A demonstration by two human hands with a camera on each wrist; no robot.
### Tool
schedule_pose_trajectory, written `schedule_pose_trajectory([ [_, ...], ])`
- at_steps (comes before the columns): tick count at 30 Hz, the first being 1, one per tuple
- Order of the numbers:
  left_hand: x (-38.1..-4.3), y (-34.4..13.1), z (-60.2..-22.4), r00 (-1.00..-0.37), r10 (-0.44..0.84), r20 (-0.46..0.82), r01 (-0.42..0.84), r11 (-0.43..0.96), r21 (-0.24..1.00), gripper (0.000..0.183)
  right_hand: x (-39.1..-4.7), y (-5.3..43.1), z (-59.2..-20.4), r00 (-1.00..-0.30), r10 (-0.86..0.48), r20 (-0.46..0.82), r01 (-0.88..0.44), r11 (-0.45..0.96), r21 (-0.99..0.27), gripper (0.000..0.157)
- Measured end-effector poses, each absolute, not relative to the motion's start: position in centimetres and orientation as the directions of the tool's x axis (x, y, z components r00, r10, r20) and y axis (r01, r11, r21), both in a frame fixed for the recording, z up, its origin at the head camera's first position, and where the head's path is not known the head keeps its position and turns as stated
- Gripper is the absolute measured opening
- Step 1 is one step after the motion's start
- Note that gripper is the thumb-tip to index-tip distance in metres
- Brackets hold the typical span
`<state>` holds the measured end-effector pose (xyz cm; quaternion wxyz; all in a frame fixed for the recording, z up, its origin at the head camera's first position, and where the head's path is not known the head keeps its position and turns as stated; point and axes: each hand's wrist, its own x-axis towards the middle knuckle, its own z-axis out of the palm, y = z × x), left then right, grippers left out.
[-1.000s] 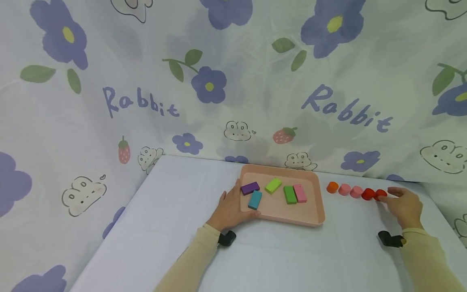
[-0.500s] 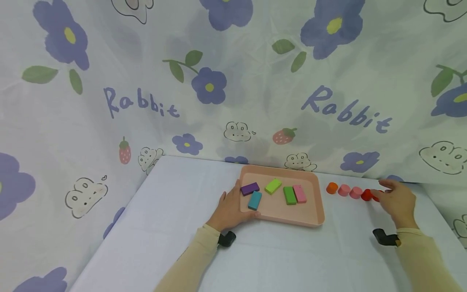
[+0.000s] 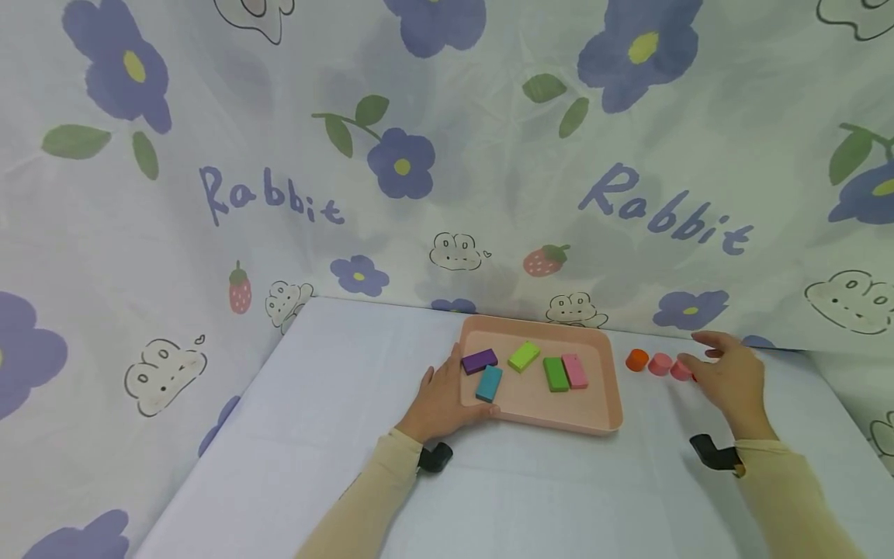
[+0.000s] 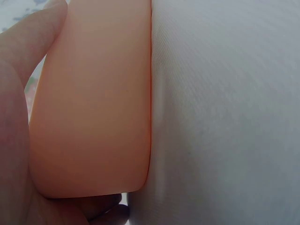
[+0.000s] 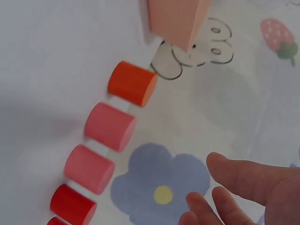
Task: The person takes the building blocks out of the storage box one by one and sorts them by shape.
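Note:
My left hand point(image 3: 436, 400) grips the near left corner of a shallow peach tray point(image 3: 524, 405), thumb along its front wall and fingers at its left side. The left wrist view shows the tray's outer wall point(image 4: 93, 103) up close. Out to the right, my right hand point(image 3: 733, 380) hovers over a row of small cylinder blocks, fingers spread and holding nothing. The row runs from an orange cylinder point(image 5: 132, 84) through two pink cylinders, one of them point(image 5: 110, 126) beside the orange, to two red ones, the nearer-to-pink red cylinder point(image 5: 72, 204) showing more fully.
Inside the tray lie several flat rectangular blocks: purple point(image 3: 479, 361), blue point(image 3: 489, 383), lime point(image 3: 524, 356), green point(image 3: 556, 374) and pink point(image 3: 575, 371). A printed cloth point(image 3: 454, 155) with flowers and rabbits hangs behind the white table point(image 3: 314, 435).
My right hand has moved left along the row, from the red cylinder at the right end to above the pink and red ones. The left hand and tray stay put.

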<state>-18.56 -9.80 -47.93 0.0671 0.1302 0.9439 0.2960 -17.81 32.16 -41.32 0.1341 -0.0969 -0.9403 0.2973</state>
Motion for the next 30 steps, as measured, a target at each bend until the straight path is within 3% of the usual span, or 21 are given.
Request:
schedule_pose_trajectory([
  [16,-18.5,-9.8,-47.7,-0.957,0.287,-0.043,0.209,0.785,0.582,0.13,-17.0,27.7,-40.5,-0.959,0.214,0.187,0.055,0.786,-0.616,0.046],
  [30,-18.5,-9.7,-47.7,-0.957,0.287,-0.047,0.209,0.792,0.574,0.128,-17.7,24.9,-40.1,-0.987,0.115,0.115,0.022,0.794,-0.608,0.056],
])
